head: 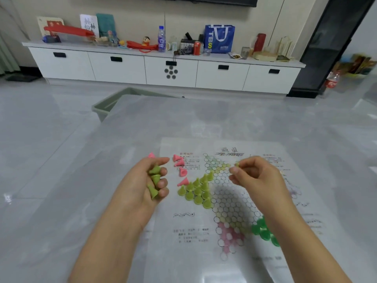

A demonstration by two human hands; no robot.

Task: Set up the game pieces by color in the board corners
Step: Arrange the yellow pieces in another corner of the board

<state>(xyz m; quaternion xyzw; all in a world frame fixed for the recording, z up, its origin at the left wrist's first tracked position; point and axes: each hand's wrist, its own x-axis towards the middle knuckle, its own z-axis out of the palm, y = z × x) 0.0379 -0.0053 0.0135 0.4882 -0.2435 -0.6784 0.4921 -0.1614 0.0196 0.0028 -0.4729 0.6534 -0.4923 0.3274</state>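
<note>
**Sorting cone pieces onto a paper star board**

Head view. A paper game board (230, 201) printed with a star of circles lies on a grey table (61, 201). The left hand (142, 186), palm up and fingers curled, holds 3 yellow-green cone pieces (154, 180) just left of the board. The right hand (257, 176) pinches 1 yellow-green piece (237, 164) between thumb and forefinger above the far part of the star. A cluster of yellow-green cones (196, 190) stands on the star's left point. Pink cones (180, 168) lie tipped over on the board's far left margin. Dark green pieces (263, 229) fill the near right point, partly hidden by the right forearm.
</note>
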